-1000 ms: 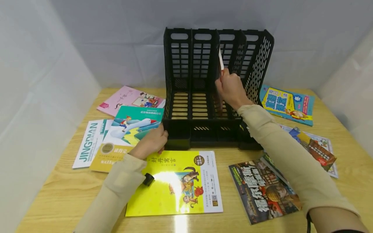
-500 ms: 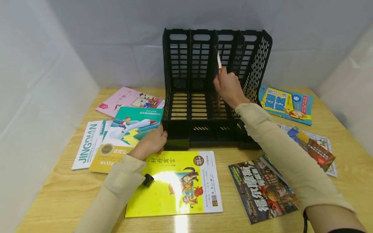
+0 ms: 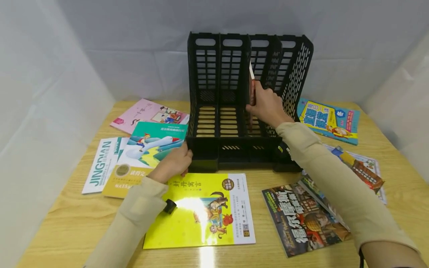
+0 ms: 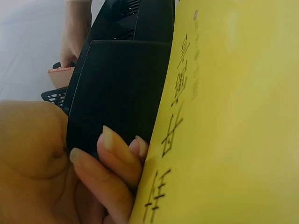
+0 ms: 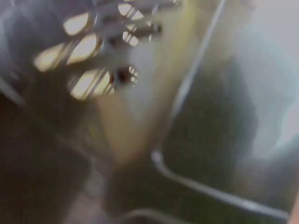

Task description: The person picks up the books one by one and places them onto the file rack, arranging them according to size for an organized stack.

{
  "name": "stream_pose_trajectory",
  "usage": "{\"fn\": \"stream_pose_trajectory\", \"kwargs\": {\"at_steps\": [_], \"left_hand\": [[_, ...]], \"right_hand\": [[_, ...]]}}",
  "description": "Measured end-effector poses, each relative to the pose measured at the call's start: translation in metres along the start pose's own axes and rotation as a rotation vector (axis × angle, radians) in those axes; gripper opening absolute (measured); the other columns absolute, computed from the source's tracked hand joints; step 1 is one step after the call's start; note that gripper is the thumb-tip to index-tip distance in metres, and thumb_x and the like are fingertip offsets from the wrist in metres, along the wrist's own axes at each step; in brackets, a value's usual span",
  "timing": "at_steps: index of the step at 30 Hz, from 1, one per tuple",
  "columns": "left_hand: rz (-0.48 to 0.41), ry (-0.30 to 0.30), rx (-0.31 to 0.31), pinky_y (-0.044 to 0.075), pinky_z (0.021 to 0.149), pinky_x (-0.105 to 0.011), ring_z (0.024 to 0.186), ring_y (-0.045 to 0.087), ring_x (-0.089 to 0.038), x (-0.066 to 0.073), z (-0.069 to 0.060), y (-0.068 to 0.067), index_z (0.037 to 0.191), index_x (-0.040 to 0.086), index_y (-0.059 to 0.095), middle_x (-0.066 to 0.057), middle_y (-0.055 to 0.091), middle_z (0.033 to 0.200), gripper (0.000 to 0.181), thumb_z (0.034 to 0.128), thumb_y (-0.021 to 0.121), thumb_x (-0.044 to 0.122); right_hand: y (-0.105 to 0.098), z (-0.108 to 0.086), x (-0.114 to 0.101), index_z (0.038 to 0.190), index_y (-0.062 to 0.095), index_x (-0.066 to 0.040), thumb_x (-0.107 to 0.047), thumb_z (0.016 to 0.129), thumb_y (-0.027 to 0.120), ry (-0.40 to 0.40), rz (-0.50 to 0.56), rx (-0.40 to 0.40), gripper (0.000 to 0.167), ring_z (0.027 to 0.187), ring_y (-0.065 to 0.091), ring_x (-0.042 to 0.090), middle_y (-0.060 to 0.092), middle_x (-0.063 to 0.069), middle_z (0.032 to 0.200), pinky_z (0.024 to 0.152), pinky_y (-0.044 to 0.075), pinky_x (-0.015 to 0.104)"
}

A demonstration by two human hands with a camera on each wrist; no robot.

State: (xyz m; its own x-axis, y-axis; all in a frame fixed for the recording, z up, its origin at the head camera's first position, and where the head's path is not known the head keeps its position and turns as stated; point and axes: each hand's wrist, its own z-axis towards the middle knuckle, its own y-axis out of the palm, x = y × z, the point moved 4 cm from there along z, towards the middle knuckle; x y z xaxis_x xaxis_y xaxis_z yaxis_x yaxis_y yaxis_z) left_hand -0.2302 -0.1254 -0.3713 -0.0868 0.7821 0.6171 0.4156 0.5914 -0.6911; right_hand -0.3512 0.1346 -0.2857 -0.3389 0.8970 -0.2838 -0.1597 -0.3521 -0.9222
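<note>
Right hand (image 3: pixel 268 104) pinches book (image 3: pixel 252 91) upright in rack (image 3: pixel 204 152), third slot from left; left hand (image 3: pixel 174 162) grips rack's corner; slotting step, likely; next calls for settling, then letting go

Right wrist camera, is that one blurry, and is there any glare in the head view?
Right wrist view: heavily blurred, the black rack reduced to smeared bars and slots; head view: much sharper, but white glare washes out part of the yellow book and streaks the table just below it in the picture.
</note>
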Motion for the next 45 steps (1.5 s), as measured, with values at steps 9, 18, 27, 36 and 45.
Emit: {"fn": "stream_pose_trajectory", "kwargs": {"at_steps": [9,18,27,36,45], "left_hand": [[-0.002,0.013,0.007,0.037,0.102,-0.045,0.047,0.049,-0.02,-0.001,-0.002,-0.002,0.151,-0.005,-0.003,-0.007,0.051,0.06,0.062,0.1062,0.025,0.026],[-0.002,0.022,-0.002,0.039,0.099,-0.044,0.047,0.049,-0.02,0.004,0.0,0.002,0.151,-0.005,-0.004,-0.007,0.051,0.06,0.062,0.1062,0.025,0.026],[-0.001,0.026,-0.002,0.037,0.101,-0.046,0.048,0.049,-0.02,0.006,0.001,0.0,0.151,-0.005,-0.005,-0.007,0.051,0.061,0.062,0.1062,0.024,0.027],[-0.003,0.043,0.006,0.038,0.101,-0.047,0.048,0.049,-0.02,-0.001,-0.002,-0.003,0.151,-0.006,-0.003,-0.008,0.051,0.061,0.062,0.1061,0.024,0.026],[0.011,0.038,0.017,0.038,0.1,-0.046,0.047,0.05,-0.02,-0.001,0.0,-0.001,0.151,-0.006,0.0,-0.008,0.052,0.062,0.061,0.1058,0.025,0.026]], "right_hand": [[-0.008,-0.031,0.011,0.145,0.034,-0.005,-0.014,0.09,0.062,-0.027,0.074,0.021,0.063,0.061,0.061,0.023,0.069,0.014,0.096,0.049,0.041,0.035],[-0.049,-0.075,0.083,0.132,0.051,0.001,-0.004,0.091,0.055,-0.057,0.132,0.276,0.041,0.078,0.068,0.036,0.069,0.023,0.095,0.051,0.042,0.03],[-0.05,-0.099,0.17,0.123,0.051,0.014,-0.003,0.088,0.058,0.111,-0.002,-0.081,0.04,0.095,0.057,0.051,0.057,0.039,0.109,0.078,0.046,0.06],[-0.007,-0.103,0.208,0.133,0.034,0.02,-0.009,0.09,0.06,0.151,-0.161,-0.422,0.058,0.109,0.045,0.056,0.042,0.044,0.122,0.087,0.041,0.063],[0.003,-0.094,0.216,0.139,0.031,0.013,-0.01,0.089,0.059,0.115,-0.255,-0.436,0.062,0.108,0.046,0.058,0.041,0.045,0.123,0.086,0.041,0.067]]}}
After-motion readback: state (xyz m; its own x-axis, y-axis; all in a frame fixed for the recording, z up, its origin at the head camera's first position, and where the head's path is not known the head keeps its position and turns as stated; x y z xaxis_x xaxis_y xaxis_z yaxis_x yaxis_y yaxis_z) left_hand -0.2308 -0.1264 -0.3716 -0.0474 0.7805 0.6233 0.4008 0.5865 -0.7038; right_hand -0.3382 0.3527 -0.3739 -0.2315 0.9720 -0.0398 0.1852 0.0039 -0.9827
